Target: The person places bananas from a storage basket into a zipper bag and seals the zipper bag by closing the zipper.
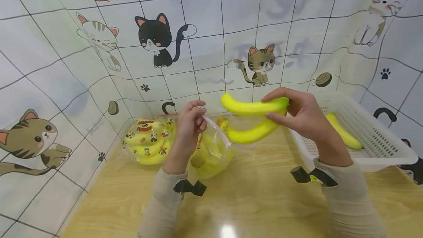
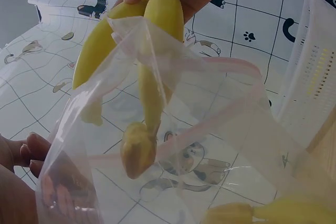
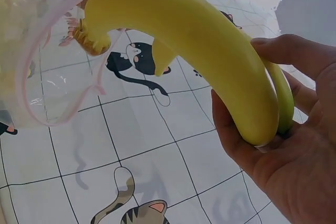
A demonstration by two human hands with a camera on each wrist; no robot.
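My right hand (image 1: 302, 115) grips two yellow bananas by one end, thumb on one side and fingers on the other. The upper banana (image 1: 246, 107) points left, clear of the bag. Below it, the lower banana (image 1: 252, 133) reaches to the mouth of a clear plastic bag with a pink-edged opening (image 1: 218, 131); its brownish tip (image 3: 92, 40) overlaps the bag's mouth. My left hand (image 1: 190, 129) holds the bag's rim with curled fingers. More yellow bananas (image 1: 208, 161) lie inside this bag, partly hidden by my left wrist.
A filled printed bag (image 1: 147, 140) of yellow bananas stands at the back left. On the right is a white perforated basket (image 1: 393, 157) with a single banana (image 1: 343, 131) in it. A cat-patterned sheet (image 1: 205, 58) lines the walls behind the wooden table (image 1: 251, 197).
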